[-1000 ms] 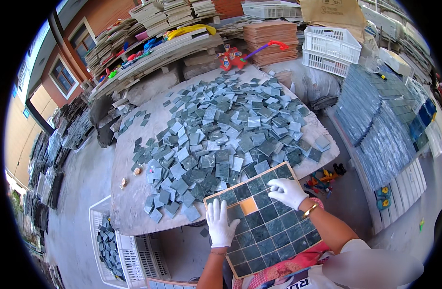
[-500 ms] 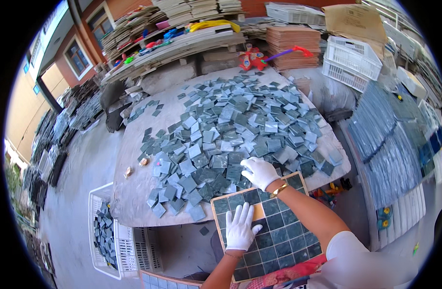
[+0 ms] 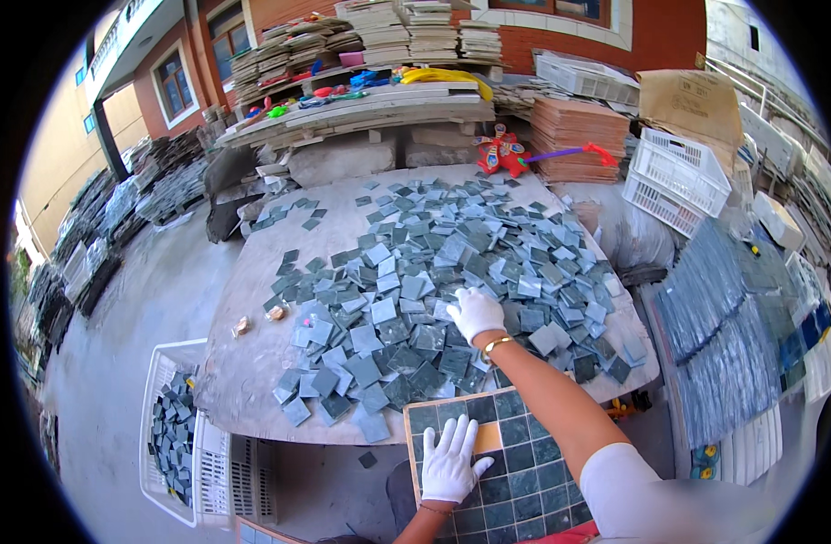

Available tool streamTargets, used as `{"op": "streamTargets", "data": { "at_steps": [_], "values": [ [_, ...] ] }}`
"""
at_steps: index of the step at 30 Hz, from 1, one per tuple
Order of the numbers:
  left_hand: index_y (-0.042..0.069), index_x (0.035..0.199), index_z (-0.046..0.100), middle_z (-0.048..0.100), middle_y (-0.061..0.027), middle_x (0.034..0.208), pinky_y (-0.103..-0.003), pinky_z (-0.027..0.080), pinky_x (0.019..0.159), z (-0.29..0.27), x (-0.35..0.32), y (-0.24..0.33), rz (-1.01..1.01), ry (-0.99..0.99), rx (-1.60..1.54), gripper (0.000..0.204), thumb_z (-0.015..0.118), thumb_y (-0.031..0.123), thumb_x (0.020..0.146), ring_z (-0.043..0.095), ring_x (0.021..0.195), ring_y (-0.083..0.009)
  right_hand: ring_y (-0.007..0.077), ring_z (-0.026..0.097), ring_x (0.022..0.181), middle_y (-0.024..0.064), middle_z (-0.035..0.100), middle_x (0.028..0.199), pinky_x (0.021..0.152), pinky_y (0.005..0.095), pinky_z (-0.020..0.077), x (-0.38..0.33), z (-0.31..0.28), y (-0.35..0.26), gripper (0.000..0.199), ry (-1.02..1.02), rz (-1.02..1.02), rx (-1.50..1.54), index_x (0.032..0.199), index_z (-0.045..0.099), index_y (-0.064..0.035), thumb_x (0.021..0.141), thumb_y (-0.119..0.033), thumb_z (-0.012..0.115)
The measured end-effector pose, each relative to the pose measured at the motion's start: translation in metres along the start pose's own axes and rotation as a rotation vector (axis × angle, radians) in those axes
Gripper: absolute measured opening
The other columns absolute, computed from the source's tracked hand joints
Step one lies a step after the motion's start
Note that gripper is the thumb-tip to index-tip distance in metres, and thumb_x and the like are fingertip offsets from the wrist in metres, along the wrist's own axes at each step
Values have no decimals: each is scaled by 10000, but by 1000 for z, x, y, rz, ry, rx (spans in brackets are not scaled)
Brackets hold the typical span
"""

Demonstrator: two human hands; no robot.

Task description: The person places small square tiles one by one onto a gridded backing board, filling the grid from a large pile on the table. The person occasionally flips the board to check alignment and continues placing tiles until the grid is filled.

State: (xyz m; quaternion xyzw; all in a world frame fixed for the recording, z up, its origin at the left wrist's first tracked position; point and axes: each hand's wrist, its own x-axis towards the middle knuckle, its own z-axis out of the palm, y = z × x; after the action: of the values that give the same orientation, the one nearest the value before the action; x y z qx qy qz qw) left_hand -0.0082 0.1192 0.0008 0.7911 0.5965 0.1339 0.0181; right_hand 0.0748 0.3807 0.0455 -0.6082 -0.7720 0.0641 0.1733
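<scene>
My left hand point(image 3: 450, 461), in a white glove, lies flat with fingers spread on a wood-edged board point(image 3: 407, 419) filled with rows of square dark green stone tiles point(image 3: 513, 459). Beside its fingertips a bare, tan strip of the board point(image 3: 488, 438) shows between the tiles. My right hand point(image 3: 477, 315), also gloved and with a gold bracelet point(image 3: 494, 346) at the wrist, reaches over the heap of loose grey-green tiles point(image 3: 434, 337) on the table. Its fingers are bent and slightly apart, and no tile shows in them.
Left of the table point(image 3: 243, 385) a white plastic crate point(image 3: 146, 435) holds more tiles. A red toy point(image 3: 502, 152) with a purple rod stands at the table's far edge. On the right are stacked white crates point(image 3: 678, 172) and wrapped slabs point(image 3: 728, 308).
My right hand has moved away from the board's top edge, farther out over the heap. My left hand stays flat on the board. The whole view has tilted upward.
</scene>
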Motion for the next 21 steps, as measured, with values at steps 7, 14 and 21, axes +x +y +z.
{"op": "streamTargets", "data": {
  "at_steps": [7, 14, 21],
  "values": [
    [31, 1383, 429, 429, -149, 1435, -554, 184, 1100, 14, 1, 0, -122, 62, -80, 736, 539, 535, 857, 372, 1333, -313, 264, 681, 925, 132, 673, 989, 762, 378, 561, 46, 15, -7, 584, 29, 314, -181, 1018, 588, -71, 712, -543, 747],
    [-8, 1376, 421, 428, -185, 1422, -560, 180, 1103, 11, -4, -2, -280, 126, -120, 678, 587, 376, 841, 366, 1331, -328, 368, 562, 1079, 213, 588, 1129, 971, 407, 440, -48, -40, 33, 598, -233, -348, 418, 1192, 544, 6, 667, -188, 753],
    [16, 1346, 459, 457, -189, 1392, -498, 202, 1123, 10, -1, 1, -291, 181, -124, 562, 589, 202, 832, 373, 1328, -331, 342, 516, 1115, 156, 540, 1165, 993, 413, 415, -171, -27, 67, 580, -399, -577, 326, 1192, 533, -64, 673, -160, 773]
  ]
}}
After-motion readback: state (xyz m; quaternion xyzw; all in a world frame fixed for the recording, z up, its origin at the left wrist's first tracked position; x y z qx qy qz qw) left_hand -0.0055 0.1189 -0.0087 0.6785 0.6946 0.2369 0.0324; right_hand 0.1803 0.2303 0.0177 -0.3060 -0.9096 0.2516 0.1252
